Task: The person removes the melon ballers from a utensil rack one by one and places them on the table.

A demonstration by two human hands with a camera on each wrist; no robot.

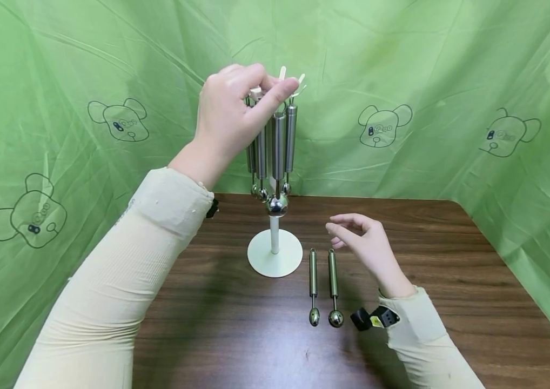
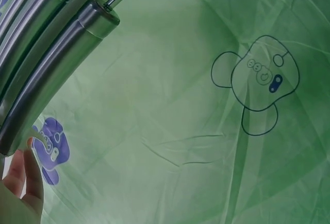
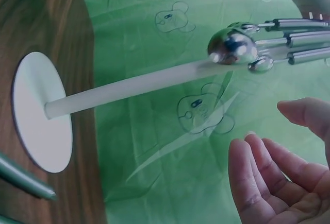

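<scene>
A white stand (image 1: 275,237) with a round base and upturned hooks at its top stands on the table. Several steel melon ballers (image 1: 279,146) hang from it, scoops down; the front one has a large round scoop. My left hand (image 1: 236,102) is at the top of the stand, thumb and fingers pinching among the hooks; the hand partly hides this spot. In the left wrist view its fingertips (image 2: 32,149) meet beside a hanging handle's upper end. My right hand (image 1: 369,243) hovers right of the stand, fingers loosely bent, holding nothing.
On the brown wooden table (image 1: 207,324), an oval-scooped melon baller (image 1: 313,281) and a round-scooped one (image 1: 333,278) lie side by side, right of the base and near my right hand. Green cloth (image 1: 328,43) with bear outlines hangs behind and at both sides.
</scene>
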